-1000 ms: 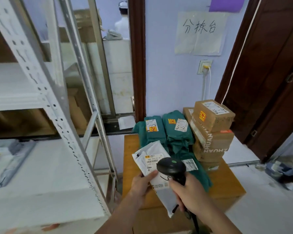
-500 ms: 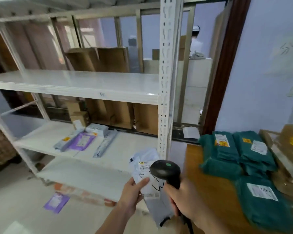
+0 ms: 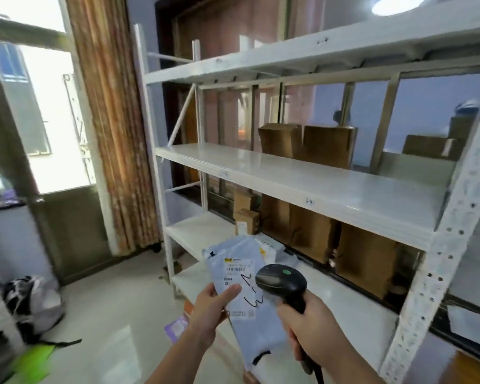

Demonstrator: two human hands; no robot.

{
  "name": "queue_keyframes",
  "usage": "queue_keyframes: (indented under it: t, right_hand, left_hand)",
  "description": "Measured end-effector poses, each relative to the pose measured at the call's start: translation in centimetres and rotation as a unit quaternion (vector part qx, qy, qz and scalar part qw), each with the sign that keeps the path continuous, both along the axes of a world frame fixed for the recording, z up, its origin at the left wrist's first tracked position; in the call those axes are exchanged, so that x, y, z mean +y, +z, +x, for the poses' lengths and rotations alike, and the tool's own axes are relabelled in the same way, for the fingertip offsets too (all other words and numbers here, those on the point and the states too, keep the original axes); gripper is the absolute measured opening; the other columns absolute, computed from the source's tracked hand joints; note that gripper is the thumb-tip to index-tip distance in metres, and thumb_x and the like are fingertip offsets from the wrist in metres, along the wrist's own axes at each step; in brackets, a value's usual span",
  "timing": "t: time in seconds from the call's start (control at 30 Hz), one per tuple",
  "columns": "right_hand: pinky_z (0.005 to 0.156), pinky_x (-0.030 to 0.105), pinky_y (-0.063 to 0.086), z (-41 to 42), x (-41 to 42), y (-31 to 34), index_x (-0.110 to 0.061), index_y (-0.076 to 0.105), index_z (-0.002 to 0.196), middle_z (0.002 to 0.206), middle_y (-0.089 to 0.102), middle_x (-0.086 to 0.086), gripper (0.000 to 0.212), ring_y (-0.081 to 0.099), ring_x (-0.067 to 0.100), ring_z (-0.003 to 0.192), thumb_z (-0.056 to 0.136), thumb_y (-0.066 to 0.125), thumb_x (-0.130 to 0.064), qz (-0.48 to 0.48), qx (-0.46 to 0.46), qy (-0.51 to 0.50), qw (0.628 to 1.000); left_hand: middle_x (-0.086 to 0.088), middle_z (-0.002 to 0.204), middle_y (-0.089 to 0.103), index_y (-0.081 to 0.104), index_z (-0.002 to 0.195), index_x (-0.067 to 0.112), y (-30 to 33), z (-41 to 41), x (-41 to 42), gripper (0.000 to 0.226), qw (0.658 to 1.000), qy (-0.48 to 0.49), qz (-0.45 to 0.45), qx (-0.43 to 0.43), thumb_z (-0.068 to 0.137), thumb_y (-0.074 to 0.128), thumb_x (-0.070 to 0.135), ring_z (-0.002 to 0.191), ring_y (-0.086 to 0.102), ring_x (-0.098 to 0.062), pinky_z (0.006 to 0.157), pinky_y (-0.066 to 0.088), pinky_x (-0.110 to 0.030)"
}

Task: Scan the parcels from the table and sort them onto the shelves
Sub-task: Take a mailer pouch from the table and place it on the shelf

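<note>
Your left grip (image 3: 215, 306) is pinching the white poly parcel (image 3: 239, 275) by its left edge, thumb on the label side, and your right grip (image 3: 311, 322) is wrapped around the handle of the black scanner (image 3: 281, 281), which sits right in front of the parcel. So the parcel is up in the air in front of the white shelving rack (image 3: 302, 178), not on any shelf yet.

Biggest risk, I reckon: the shelves look alike and their little edge tags (image 3: 308, 201) are too blurry to read, so you could drop it on the wrong level. Next, that one-edge pinch lets the floppy bag sag or slip. Smallest thing: the scanner head overlaps the label (image 3: 237, 268), and the scrawled marker code (image 3: 250, 295) beside it is easy to misread.
</note>
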State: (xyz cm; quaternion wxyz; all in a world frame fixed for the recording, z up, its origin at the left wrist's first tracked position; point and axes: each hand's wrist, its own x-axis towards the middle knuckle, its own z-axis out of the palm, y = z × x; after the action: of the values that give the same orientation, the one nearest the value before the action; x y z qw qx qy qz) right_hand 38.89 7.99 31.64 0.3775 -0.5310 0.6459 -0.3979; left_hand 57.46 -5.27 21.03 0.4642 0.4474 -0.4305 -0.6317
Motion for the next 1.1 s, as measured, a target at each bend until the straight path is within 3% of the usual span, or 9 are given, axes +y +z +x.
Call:
queue_keyframes:
  t: [0.2, 0.4, 0.6, 0.8, 0.93, 1.1]
  right_hand:
    - [0.049, 0.032, 0.046, 3.6, -6.8, 2.1, -0.009, 0.058, 0.093, 0.057, 0.053, 0.010, 0.008, 0.049, 0.023, 0.043, 0.095, 0.059, -0.017, 0.006, -0.013, 0.056, 0.998]
    - [0.044, 0.028, 0.044, 9.1, -13.5, 2.8, -0.012, 0.059, 0.096, 0.052, 0.053, 0.008, 0.002, 0.049, 0.019, 0.038, 0.094, 0.059, -0.012, -0.017, 0.011, 0.071, 0.997]
    - [0.048, 0.031, 0.048, 15.2, -21.9, 4.2, -0.020, 0.059, 0.099, 0.054, 0.057, 0.006, 0.007, 0.052, 0.018, 0.040, 0.094, 0.060, -0.015, -0.044, 0.015, 0.046, 0.998]
    - [0.054, 0.037, 0.052, 19.0, -29.4, 7.0, -0.014, 0.059, 0.097, 0.053, 0.054, 0.004, 0.002, 0.050, 0.019, 0.043, 0.096, 0.058, -0.013, -0.081, -0.003, 0.040, 0.996]
    - [0.054, 0.036, 0.047, 20.4, -34.4, 8.1, -0.016, 0.059, 0.093, 0.053, 0.055, 0.002, 0.003, 0.050, 0.017, 0.043, 0.095, 0.059, -0.013, -0.098, 0.009, 0.017, 0.995]
    - [0.054, 0.037, 0.046, 20.5, -40.8, 9.1, -0.010, 0.058, 0.089, 0.054, 0.055, 0.006, 0.006, 0.049, 0.022, 0.044, 0.094, 0.059, -0.013, -0.124, 0.004, -0.022, 0.992]
  left_hand:
    - [-0.011, 0.109, 0.080, 0.069, 0.122, 0.007, 1.9, 5.7, -5.0, 0.038, 0.998, 0.057, -0.015, 0.010, 0.087, 0.082, 0.014, 0.098, 0.078, -0.034, 0.079, 0.061, -0.042]
    - [-0.012, 0.108, 0.080, 0.068, 0.121, 0.005, 3.3, 10.9, -11.6, 0.039, 0.996, 0.072, -0.032, 0.029, 0.086, 0.083, 0.013, 0.094, 0.079, -0.033, 0.067, 0.061, -0.034]
    - [-0.013, 0.107, 0.080, 0.068, 0.120, 0.006, 5.3, 16.5, -20.6, 0.039, 0.996, 0.052, -0.065, 0.028, 0.085, 0.083, 0.013, 0.096, 0.078, -0.035, 0.080, 0.063, -0.045]
    - [-0.017, 0.107, 0.080, 0.067, 0.120, 0.005, 8.7, 19.9, -29.5, 0.035, 0.996, 0.015, -0.077, 0.032, 0.089, 0.081, 0.014, 0.099, 0.077, -0.040, 0.097, 0.058, -0.061]
    - [-0.014, 0.104, 0.081, 0.069, 0.117, 0.008, 11.4, 20.1, -35.7, 0.030, 0.995, -0.006, -0.095, 0.028, 0.091, 0.080, 0.018, 0.094, 0.078, -0.035, 0.082, 0.064, -0.045]
    - [-0.013, 0.107, 0.080, 0.070, 0.121, 0.007, 14.0, 18.5, -44.4, 0.036, 0.989, -0.038, -0.141, 0.038, 0.090, 0.081, 0.022, 0.092, 0.079, -0.031, 0.068, 0.062, -0.033]
